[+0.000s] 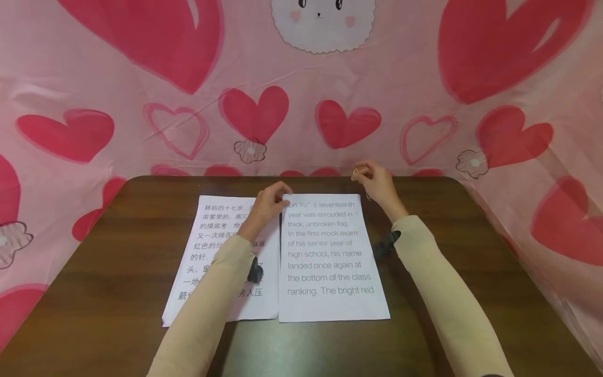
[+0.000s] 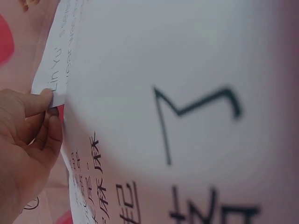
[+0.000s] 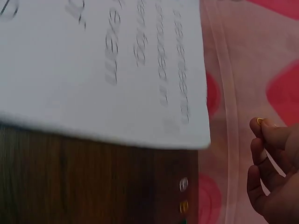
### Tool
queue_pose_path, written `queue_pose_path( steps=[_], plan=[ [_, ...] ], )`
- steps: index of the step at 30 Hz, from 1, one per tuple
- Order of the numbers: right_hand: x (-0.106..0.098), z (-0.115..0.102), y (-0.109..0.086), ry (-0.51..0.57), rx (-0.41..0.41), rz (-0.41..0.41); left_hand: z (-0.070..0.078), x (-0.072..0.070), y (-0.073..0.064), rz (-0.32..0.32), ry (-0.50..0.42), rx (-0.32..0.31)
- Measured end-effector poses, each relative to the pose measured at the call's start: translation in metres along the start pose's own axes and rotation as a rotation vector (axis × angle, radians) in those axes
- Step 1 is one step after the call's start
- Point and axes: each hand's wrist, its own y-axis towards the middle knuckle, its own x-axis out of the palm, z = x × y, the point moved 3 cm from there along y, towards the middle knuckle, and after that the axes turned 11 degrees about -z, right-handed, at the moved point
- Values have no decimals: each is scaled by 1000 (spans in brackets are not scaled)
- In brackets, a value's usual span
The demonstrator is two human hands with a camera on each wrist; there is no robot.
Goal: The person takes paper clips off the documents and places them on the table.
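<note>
My left hand pinches the top left corner of a white sheet with English print, thumb on the printed face in the left wrist view. Left of it lies a sheet with Chinese print, partly covered by my left forearm. My right hand is raised past the English sheet's top right corner. Between its thumb and index finger it pinches a small yellow paper clip, mostly hidden by the fingertips.
On the brown table, right of the English sheet, lie a pale paper clip and a yellow one. A pink cloth with red hearts hangs behind the table's far edge.
</note>
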Motion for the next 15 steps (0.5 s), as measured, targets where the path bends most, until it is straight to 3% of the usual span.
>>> queue_pose_path(
  steps=[9,15],
  plan=[
    [-42,25,-15,-113,80,25,-1,0,1,1,-12,-4],
    [-58,39,-26,-171,149,-44,0,0,2,-1,-15,-10]
  ],
)
